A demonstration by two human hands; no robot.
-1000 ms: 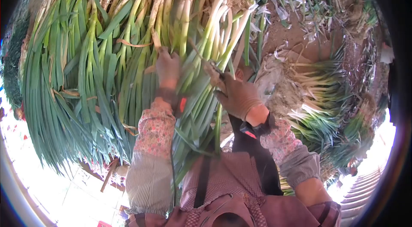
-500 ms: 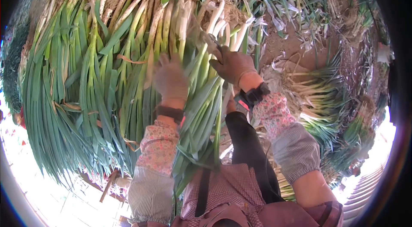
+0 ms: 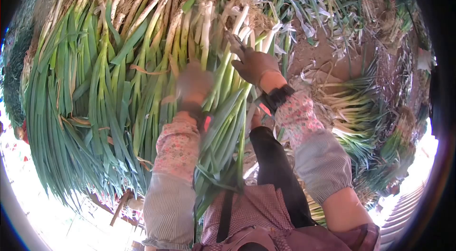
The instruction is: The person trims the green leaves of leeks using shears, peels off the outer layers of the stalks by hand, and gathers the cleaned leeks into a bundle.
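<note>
head view: blurred left hand [image 3: 194, 85], grip impossible to tell, steadies the green onions [image 3: 118, 61]; right hand [image 3: 254, 65] clamps a thin tool [image 3: 233, 41] against their stalks.

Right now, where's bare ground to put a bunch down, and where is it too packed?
One bare dirt patch, bordered by the big scallion pile on its left and the smaller bundles below right, litter around its edges. Crowded where the left hand and right hand, gripping a tool, work that pile.
</note>
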